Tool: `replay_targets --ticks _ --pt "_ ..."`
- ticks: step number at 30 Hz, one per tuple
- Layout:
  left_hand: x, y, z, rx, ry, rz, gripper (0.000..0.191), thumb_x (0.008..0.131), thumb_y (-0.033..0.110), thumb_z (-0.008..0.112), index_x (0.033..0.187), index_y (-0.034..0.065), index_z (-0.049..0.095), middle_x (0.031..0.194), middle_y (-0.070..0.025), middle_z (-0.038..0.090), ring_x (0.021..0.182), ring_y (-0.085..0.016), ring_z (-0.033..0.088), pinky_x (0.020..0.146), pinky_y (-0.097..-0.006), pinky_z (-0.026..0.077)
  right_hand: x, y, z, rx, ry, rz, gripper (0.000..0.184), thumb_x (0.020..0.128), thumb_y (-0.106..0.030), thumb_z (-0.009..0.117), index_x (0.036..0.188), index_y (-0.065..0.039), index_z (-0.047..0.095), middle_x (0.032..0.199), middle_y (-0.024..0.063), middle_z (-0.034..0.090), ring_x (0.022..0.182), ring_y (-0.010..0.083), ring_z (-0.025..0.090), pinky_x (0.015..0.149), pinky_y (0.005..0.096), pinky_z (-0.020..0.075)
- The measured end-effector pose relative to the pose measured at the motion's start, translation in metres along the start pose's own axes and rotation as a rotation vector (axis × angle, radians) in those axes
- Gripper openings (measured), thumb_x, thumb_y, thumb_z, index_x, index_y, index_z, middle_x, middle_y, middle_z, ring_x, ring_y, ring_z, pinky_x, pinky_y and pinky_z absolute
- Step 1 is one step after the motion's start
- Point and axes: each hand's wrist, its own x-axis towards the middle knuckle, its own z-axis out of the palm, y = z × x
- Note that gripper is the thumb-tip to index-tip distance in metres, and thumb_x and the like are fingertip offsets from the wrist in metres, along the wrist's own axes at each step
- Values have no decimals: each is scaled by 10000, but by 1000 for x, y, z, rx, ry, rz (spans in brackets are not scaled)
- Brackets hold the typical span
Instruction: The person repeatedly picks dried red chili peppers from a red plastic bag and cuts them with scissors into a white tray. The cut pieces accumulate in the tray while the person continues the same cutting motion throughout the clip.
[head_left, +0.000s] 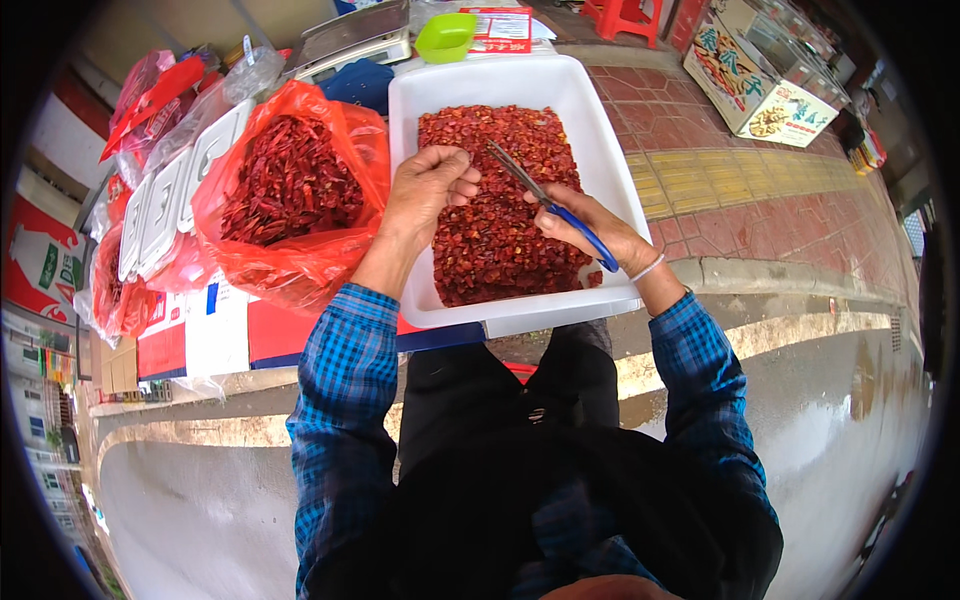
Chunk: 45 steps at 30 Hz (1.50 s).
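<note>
Scissors with blue handles (589, 238) are held in my right hand (592, 221), their metal blades pointing up and left. Across from the blade tips, my left hand (431, 184) has its fingers curled together; whether a small piece is pinched inside cannot be seen. Both hands are above a white plastic tub (517, 79). Chopped dried red chilies (495, 247) cover most of its floor. Left of the tub, an open red plastic bag (292, 274) is filled with whole or long-cut dried red chilies (292, 180).
White lidded containers (161, 206) and more plastic bags (154, 105) crowd the left. Behind the tub are a scale (352, 41), a dark blue cloth (360, 84), a green bowl (445, 37) and printed papers (506, 30). A printed box (757, 82) stands on the pavement at right.
</note>
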Motion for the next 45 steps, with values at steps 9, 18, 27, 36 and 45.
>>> replay_targets --ticks 9,18,27,36,45 --pt "12 -17 27 88 -104 -54 142 915 136 598 1021 43 612 874 -45 661 758 -115 619 674 -234 488 3 7 -7 -46 0 36 590 907 -484 563 1258 -13 510 857 21 545 789 86 521 719 233 464" --pt "14 -22 27 106 -99 -63 128 902 134 619 994 45 616 854 -47 660 730 -105 613 637 -224 479 3 4 -3 30 74 186 524 904 -493 569 1152 -32 599 695 -24 490 546 39 435 460 177 339" --pt "15 -26 23 -21 -5 -74 129 896 116 621 993 31 613 883 -78 664 778 -147 637 685 -258 509 3 3 -5 30 66 192 557 885 -516 584 1175 -41 581 747 -21 524 618 49 495 521 175 402" --pt "16 -28 21 -47 -65 -78 99 876 78 636 971 54 618 885 -61 670 770 -136 644 691 -248 507 3 8 -4 -46 -29 120 627 880 -548 567 1235 -32 538 858 -5 550 772 71 526 655 192 455" --pt "17 -30 22 -49 -56 -72 93 865 69 647 875 104 561 861 -46 669 759 -130 650 666 -245 502 1 4 -4 -70 -5 201 580 877 -584 542 1131 -66 595 706 -23 497 596 57 484 513 193 406"
